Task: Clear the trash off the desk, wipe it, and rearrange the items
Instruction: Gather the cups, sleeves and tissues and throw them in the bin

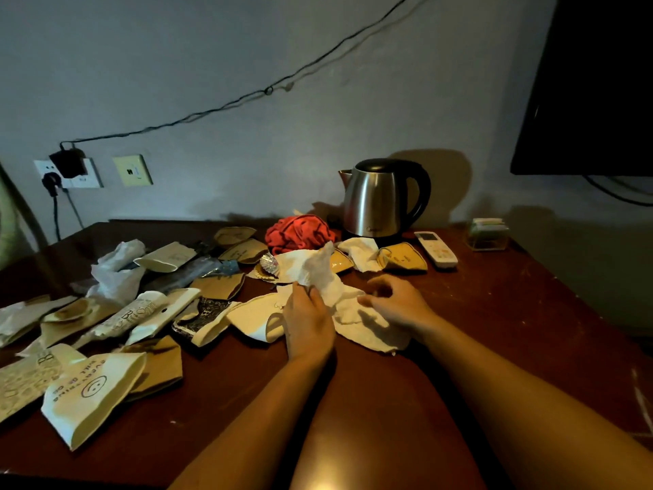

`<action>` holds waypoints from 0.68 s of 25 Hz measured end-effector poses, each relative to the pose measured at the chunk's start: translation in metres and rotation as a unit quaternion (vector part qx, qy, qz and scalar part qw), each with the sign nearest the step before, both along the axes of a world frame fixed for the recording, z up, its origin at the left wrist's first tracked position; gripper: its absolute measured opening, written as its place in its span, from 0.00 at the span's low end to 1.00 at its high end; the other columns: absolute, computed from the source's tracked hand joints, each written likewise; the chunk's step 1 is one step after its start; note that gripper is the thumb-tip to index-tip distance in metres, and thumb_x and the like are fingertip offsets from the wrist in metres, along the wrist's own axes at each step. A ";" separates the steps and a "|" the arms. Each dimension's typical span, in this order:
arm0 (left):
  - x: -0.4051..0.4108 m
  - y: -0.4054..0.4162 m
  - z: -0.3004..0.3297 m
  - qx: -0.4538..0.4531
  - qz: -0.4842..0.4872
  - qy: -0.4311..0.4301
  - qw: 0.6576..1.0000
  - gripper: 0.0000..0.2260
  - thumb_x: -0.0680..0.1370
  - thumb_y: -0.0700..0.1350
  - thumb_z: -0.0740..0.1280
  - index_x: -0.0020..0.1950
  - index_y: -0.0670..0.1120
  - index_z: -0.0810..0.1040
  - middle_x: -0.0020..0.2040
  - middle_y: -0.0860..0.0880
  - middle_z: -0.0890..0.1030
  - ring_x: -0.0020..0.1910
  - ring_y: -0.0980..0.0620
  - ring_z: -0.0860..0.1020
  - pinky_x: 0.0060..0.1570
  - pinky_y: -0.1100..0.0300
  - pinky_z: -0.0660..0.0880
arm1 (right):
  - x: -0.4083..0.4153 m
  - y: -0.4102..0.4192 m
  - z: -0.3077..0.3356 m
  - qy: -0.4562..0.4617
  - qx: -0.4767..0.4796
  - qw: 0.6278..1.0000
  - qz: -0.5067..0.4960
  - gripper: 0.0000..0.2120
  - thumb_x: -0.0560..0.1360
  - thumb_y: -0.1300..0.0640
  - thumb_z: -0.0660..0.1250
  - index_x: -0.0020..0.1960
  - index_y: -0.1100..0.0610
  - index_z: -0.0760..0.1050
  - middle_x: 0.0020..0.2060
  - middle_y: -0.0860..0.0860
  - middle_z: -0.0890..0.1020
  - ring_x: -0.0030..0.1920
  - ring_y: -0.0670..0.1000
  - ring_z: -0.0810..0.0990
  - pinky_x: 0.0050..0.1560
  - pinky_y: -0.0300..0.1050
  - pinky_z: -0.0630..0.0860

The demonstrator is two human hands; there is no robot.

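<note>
A dark red-brown desk [494,330] is strewn with flattened paper cups and paper trash. My left hand [307,321] is closed around a bunch of crumpled white tissue [323,274], which stands up above the fingers. My right hand [395,302] rests with curled fingers on a flat white tissue [367,330] spread on the desk beside the left hand. A flattened white cup [252,318] lies just left of my left hand. More tissue [360,252] and a squashed brown cup [403,258] lie further back.
A steel kettle [378,198] stands at the back, with a red cloth [300,235] to its left. A white remote [436,249] and a small clear box [489,233] lie to its right. Several flattened cups [92,387] and a plastic bag [116,270] cover the left side. A dark screen [593,83] hangs upper right.
</note>
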State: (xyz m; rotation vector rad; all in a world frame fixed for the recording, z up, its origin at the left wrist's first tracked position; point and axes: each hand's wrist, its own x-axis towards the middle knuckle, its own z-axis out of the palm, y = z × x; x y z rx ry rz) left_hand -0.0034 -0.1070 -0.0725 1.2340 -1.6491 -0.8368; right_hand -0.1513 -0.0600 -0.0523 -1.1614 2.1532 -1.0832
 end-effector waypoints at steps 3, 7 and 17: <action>-0.005 -0.002 -0.003 -0.016 -0.003 -0.053 0.998 0.12 0.84 0.45 0.54 0.61 0.43 0.73 0.54 0.42 0.79 0.53 0.44 0.76 0.52 0.48 0.73 | -0.016 0.018 0.007 0.016 0.052 0.997 0.048 0.22 0.67 0.49 0.77 0.57 0.52 0.74 0.53 0.47 0.76 0.50 0.45 0.75 0.46 0.39 0.75; -0.007 -0.003 -0.003 -0.022 0.004 -0.083 0.996 0.13 0.84 0.46 0.52 0.60 0.43 0.73 0.54 0.41 0.80 0.53 0.42 0.77 0.52 0.44 0.74 | -0.025 0.027 0.018 0.068 0.136 0.982 0.113 0.12 0.69 0.51 0.76 0.50 0.53 0.78 0.50 0.47 0.77 0.51 0.47 0.75 0.48 0.41 0.74; -0.007 -0.003 -0.002 0.003 0.015 -0.079 0.997 0.14 0.85 0.47 0.52 0.57 0.41 0.73 0.50 0.40 0.80 0.47 0.42 0.77 0.44 0.46 0.74 | -0.036 0.037 0.009 -0.276 -0.079 0.946 -0.149 0.14 0.73 0.74 0.56 0.47 0.61 0.75 0.46 0.61 0.79 0.39 0.55 0.79 0.33 0.46 0.72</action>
